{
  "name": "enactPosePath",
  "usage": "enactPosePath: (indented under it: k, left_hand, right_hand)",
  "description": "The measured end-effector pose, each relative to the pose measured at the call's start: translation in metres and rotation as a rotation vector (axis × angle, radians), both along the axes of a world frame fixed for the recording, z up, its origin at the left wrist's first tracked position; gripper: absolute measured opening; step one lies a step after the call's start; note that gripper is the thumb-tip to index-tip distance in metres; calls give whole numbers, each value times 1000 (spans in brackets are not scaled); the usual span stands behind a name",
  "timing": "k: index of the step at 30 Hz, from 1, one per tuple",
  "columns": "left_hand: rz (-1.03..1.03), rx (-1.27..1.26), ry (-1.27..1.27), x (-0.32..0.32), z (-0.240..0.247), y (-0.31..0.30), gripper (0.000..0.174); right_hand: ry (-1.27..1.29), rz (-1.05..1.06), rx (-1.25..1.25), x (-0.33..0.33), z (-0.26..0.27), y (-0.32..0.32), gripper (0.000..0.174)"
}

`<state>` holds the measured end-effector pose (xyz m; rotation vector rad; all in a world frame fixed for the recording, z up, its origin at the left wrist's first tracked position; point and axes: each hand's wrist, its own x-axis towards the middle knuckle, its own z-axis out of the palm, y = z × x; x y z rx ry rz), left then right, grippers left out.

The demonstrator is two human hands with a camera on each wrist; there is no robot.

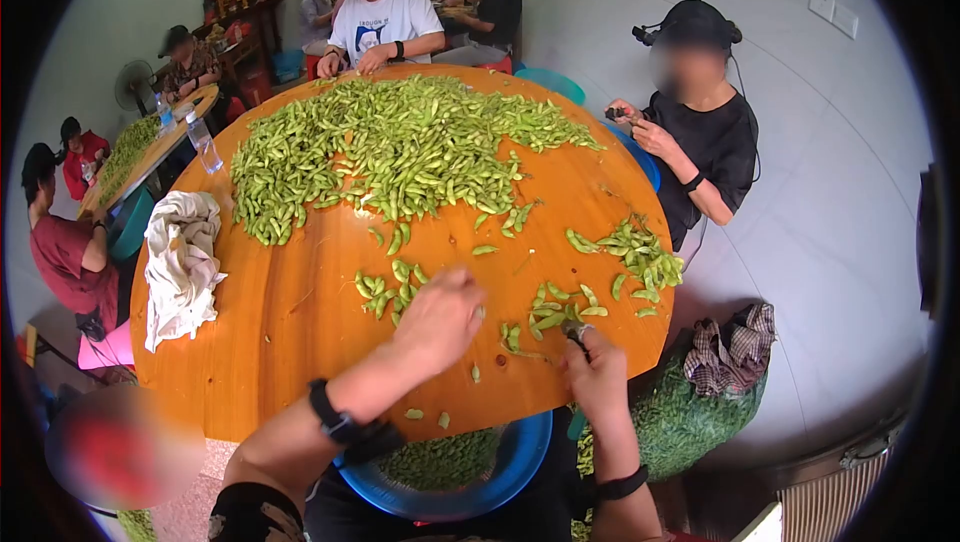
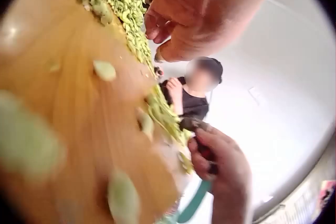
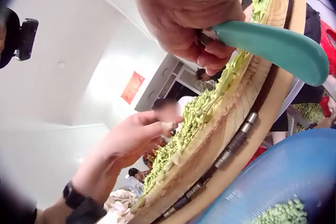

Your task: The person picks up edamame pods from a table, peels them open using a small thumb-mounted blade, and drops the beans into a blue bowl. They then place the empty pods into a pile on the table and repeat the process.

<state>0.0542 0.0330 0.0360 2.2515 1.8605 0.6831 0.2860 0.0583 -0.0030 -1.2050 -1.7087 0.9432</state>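
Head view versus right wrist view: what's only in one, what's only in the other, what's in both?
Head only: checked cloth on the bulging bag, standing fan, wall plates.

Right wrist only: metal hardware along the table's edge.

Both: left hand, right hand gripping the teal-ended tool (just a teal sliver in head view), pods, wooden table, blue basin, white cloth.

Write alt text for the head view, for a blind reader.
A person's left hand hovers over a round, orange-brown wooden table while the right hand holds a small dark tool. Green bean pods lie in a large heap toward the far side; a blue plastic basin sits below the near edge.
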Motion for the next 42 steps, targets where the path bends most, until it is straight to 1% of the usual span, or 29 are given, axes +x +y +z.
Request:
enactPosePath:
  k: [2, 3, 4, 5, 6, 7, 8, 9, 11, 12, 14, 15, 17, 19, 21, 22, 23, 25, 26, 27, 29, 31, 33, 36, 39, 40, 42]
  left_hand:
    - [109, 182, -92, -1, -15, 45, 22]
    - [100, 189, -85, -3, -24, 63, 22]
    - [128, 149, -81, -6, -31, 79, 22]
    - [156, 110, -78, -9, -38, 93, 22]
    - [148, 116, -75, -11, -37, 101, 22]
    - [163, 44, -91, -14, -37, 107, 23]
    - [178, -31, -108, -16, -38, 110, 24]
    - [172, -28, -107, -18, -38, 109, 24]
    - [79, 97, 14, -15, -42, 92, 21]
    - [72, 95, 14, -10, -37, 78, 21]
    - [-27, -89, -445, 0, -20, 41, 23]
    - [-27, -98, -443, 2, -21, 28, 23]
    - [0, -234, -802, 3, -29, 4, 24]
    - [24, -241, -826, -1, -34, -11, 26]
    - [15, -164, -897, 1, -34, -21, 27]
    - [-10, -104, -857, 0, -38, -23, 30]
    - [-9, -99, -862, 0, -38, -25, 30]
    - [-28, -11, -696, 1, -36, -30, 34]
    - [-41, 2, -608, 0, -29, -34, 41]
    - [-52, 1, -613, 1, -32, -35, 41]
    - [-14, 83, -426, 2, -41, -40, 44]
    - [-20, 52, -418, 3, -41, -42, 46]
    - [-19, 60, -364, 3, -42, -43, 45]
    - [-57, 98, -335, -1, -41, -42, 43]
    - [-105, 132, -330, -4, -39, -39, 40]
    - [-112, 129, -334, -6, -40, -37, 40]
    - [-188, 149, -438, -10, -45, -32, 39]
  right_hand:
    - [22, 36, 109, -4, -12, 0, 15]
    - [16, 56, 183, -7, -14, -1, 17]
    - [23, 54, 119, -11, -8, -5, 11]
    - [28, 45, 126, -11, -9, -5, 11]
    - [20, 78, 61, -10, -11, -6, 12]
    - [11, 113, -9, -9, -13, -6, 15]
    - [22, 121, -88, -9, -9, -6, 14]
    - [24, 115, -84, -11, -1, -5, 14]
    - [85, 133, -315, -15, 13, -3, 13]
    - [87, 126, -317, -19, 12, 0, 13]
    - [292, 216, -443, -29, 5, 6, 13]
    - [296, 213, -451, -33, 6, 6, 13]
    - [332, 297, -543, -43, 10, 2, 13]
    - [360, 329, -579, -50, 10, -3, 13]
    - [385, 349, -607, -56, 7, -11, 13]
    - [379, 351, -606, -59, 8, -15, 13]
    - [372, 332, -595, -61, 10, -20, 13]
    - [357, 308, -579, -65, 9, -25, 13]
    - [371, 319, -581, -66, 8, -26, 13]
    - [387, 326, -583, -67, 6, -28, 13]
    - [382, 315, -553, -72, 1, -31, 15]
    - [373, 310, -537, -74, -3, -37, 17]
    - [356, 284, -483, -76, -3, -39, 8]
    - [370, 233, -453, -80, -4, -42, 6]
    - [400, 204, -485, -82, -3, -42, 7]
    - [399, 195, -486, -82, -3, -42, 7]
    - [388, 196, -465, -82, -5, -41, 7]
